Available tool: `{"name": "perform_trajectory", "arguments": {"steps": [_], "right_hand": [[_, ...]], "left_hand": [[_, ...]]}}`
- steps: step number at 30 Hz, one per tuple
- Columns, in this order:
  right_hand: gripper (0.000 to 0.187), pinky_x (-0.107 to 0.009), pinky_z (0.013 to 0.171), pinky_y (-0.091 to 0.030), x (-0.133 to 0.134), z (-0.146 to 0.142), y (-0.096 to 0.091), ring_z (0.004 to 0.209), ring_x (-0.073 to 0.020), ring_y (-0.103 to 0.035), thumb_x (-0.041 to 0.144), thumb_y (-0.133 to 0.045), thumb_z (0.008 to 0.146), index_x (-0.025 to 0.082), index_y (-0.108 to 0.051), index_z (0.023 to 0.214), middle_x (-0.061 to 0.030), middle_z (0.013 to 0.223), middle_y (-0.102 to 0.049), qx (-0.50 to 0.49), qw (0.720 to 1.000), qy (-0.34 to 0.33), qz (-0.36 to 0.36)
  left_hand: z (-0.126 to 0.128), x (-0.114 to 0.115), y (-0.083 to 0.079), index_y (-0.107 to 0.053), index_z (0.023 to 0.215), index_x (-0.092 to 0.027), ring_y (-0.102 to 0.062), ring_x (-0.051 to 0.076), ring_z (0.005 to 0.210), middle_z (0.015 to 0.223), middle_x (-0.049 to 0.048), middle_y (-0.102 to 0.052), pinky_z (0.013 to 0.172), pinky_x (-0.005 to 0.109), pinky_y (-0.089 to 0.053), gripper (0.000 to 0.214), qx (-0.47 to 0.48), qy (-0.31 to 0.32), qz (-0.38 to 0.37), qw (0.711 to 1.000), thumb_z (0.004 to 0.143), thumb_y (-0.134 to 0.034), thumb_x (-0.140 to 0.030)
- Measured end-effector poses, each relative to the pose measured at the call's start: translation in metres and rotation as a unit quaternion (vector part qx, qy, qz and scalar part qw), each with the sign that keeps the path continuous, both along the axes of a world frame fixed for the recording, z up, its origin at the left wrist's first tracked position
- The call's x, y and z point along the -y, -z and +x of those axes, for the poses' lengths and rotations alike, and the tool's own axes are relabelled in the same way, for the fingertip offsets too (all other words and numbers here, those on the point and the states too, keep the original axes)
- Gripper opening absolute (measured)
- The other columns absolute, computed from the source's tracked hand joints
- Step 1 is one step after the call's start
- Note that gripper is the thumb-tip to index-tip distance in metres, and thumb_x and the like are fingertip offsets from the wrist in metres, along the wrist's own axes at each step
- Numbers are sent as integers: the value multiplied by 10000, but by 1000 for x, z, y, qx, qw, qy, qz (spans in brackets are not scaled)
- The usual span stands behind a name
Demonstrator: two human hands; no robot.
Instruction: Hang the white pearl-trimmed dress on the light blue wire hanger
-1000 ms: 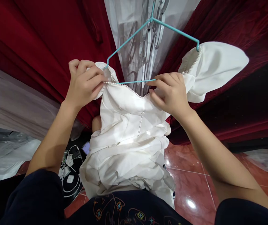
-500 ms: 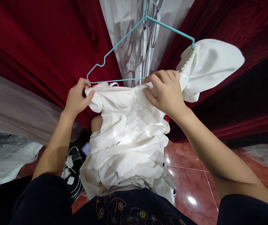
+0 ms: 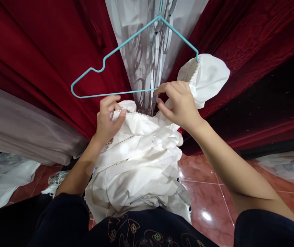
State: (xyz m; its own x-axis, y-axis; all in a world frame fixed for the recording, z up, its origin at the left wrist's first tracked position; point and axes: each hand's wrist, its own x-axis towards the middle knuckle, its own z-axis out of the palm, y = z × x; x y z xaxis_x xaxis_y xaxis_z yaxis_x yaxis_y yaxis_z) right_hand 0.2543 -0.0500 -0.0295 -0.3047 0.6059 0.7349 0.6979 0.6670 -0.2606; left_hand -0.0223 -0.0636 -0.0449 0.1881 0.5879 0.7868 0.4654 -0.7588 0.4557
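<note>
A white satin dress (image 3: 141, 161) with a pearl-trimmed neckline hangs bunched in front of me. Its right puffed sleeve (image 3: 208, 77) still sits on the right end of a teal wire hanger (image 3: 97, 68). The hanger's left end is bare. My left hand (image 3: 108, 120) is closed on the dress's left shoulder, below the hanger's bottom bar. My right hand (image 3: 180, 103) pinches the neckline and the hanger's bottom bar near the right sleeve.
Dark red velvet curtains (image 3: 41, 48) hang left and right, with a white lace panel (image 3: 149, 44) between them. A greyish drape (image 3: 20, 127) lies at left. White cloth (image 3: 2, 178) and cables (image 3: 56, 178) rest on the glossy red tile floor (image 3: 208, 178).
The dress's left shoulder has come off the hanger's left end. My left hand has dropped and moved right with it. The hanger has tilted, its bare left end swinging out.
</note>
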Motion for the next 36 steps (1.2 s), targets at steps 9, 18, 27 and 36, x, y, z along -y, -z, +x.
{"name": "perform_trajectory", "arguments": {"steps": [9,18,27,36], "right_hand": [[391,-656,1206,-389,-15,33,-5,1407,-392,-584,401,-663,966,280,-616,1334,-153,1421,-672,-78,987,62,128],[267,-428,836,-472,-68,83,-34,917,-265,-698,111,-635,857,225,-758,1065,-103,1058,-796,-132,959,249,0],[369,-438,694,-400,-61,153,15,625,-190,-479,636,-747,847,288,-634,795,-49,699,-580,-83,982,168,-33],[365,-451,805,-582,-20,54,-3,1080,-272,-682,313,-543,996,297,-698,1326,-129,1280,-704,-45,998,-37,13]], "left_hand": [[19,-18,-23,-732,1037,-250,-433,148,600,712,2,-508,563,307,-319,327,41,-17,-124,991,1102,-553,-516],[4,-26,-30,-713,981,-256,-374,130,558,668,-11,-434,534,309,-280,356,32,8,-124,992,1073,-608,-584],[4,-32,-31,-672,942,-245,-366,124,546,672,-13,-423,530,310,-235,406,22,26,-145,989,1068,-594,-623],[11,-44,-21,-710,954,-254,-357,125,539,691,-5,-460,527,302,-230,407,43,36,-145,988,1050,-605,-636]]}}
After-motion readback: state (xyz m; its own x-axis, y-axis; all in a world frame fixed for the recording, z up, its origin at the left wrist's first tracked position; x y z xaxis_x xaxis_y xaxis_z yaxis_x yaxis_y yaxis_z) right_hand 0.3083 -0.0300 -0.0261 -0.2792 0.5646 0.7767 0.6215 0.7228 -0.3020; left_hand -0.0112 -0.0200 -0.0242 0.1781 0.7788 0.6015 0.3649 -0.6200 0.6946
